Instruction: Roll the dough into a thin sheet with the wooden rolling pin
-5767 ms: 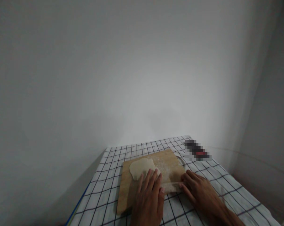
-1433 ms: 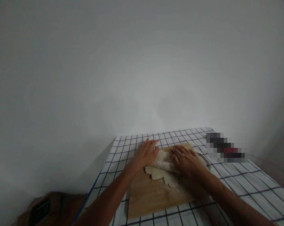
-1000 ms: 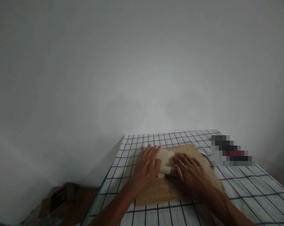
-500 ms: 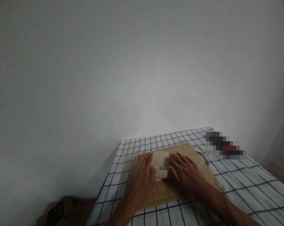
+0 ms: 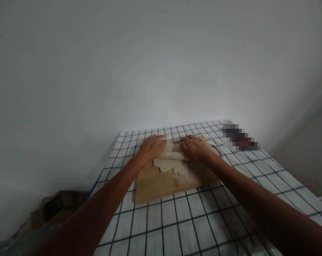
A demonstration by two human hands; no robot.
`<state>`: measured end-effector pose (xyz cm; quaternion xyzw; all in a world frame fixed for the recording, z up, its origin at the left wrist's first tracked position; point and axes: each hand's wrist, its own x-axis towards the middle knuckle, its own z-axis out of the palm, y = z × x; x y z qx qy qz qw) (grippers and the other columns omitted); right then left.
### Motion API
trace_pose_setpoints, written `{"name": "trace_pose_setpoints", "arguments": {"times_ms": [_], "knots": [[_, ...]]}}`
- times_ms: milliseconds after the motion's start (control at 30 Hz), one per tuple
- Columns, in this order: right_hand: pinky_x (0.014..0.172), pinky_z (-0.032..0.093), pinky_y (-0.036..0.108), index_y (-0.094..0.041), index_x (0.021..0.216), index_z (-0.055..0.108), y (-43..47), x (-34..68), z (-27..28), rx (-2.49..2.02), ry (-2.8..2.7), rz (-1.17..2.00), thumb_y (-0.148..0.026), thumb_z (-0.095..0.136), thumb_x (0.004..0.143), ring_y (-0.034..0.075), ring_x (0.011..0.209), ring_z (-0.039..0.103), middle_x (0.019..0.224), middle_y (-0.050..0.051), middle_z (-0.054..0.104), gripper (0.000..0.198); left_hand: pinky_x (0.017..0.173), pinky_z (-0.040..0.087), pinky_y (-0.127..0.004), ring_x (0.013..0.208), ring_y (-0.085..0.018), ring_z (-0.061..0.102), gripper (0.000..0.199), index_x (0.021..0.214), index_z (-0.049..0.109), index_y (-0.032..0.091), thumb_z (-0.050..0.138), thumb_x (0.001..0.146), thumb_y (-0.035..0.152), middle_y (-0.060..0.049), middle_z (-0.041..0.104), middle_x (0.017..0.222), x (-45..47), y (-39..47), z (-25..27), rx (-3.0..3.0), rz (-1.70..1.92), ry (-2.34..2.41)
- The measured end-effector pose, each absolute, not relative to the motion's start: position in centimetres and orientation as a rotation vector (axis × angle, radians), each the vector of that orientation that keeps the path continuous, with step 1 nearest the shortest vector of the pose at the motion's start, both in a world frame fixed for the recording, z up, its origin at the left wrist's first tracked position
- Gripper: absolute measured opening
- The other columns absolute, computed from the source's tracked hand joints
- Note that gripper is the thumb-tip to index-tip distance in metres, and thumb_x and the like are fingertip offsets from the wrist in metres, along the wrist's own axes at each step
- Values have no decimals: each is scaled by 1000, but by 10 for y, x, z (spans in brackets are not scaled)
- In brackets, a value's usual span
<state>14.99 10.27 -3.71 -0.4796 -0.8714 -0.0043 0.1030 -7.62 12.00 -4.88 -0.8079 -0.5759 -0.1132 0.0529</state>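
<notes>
Over the far half of the cutting board (image 5: 153, 188), I have both hands set on the rolling pin (image 5: 174, 155), which lies slightly askew to the board's far edge. Beneath it is the dough sheet (image 5: 167, 165): one part shows between the hands on the far side of the pin, another on the near side, where its margin is ragged and notched, well apart from the board's near edge. The left hand (image 5: 153, 146) bears on the pin's left end and the right hand (image 5: 194, 147) on its right; both are palm down, fingers stretched beyond the pin rather than clenched around it. The pin's ends are covered, so I cannot verify them. I judge the step in hand to be rolling the dough out, the arms extended well forward. In my assessment, the next move calls for squaring the pin and drawing it toward the board's near edge under level pressure, both palms travelling together; uneven load could skew the pin or thin one side of the sheet. The board rests on a grid-patterned tablecloth (image 5: 171, 217) covering the worktop. Near the worktop's right edge, toward the far right corner, lies a dark object with a red patch (image 5: 241, 138); pixelation prevents identification.
</notes>
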Motion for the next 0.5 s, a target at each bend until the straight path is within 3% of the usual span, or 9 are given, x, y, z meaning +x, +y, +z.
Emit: {"name": "trace_pose_setpoints", "arguments": {"times_ms": [300,500], "knots": [[99,39,52,-15,131,49,70,149,-39,-1549,-2489,-77,-34,24,102,32,124,44,136,15,53,42,116,26,-45,138,-23,40,48,142,47,21,29,99,35,-3,52,145,-77,82,-50,-2403,-370,-1769],[96,41,53,-22,123,54,27,146,-38,-1498,-2493,-88,-37,27,102,34,121,44,132,12,55,38,118,25,-46,141,-24,36,49,143,45,19,28,98,28,-2,52,145,-74,35,-52,-2315,-414,-1681]]}}
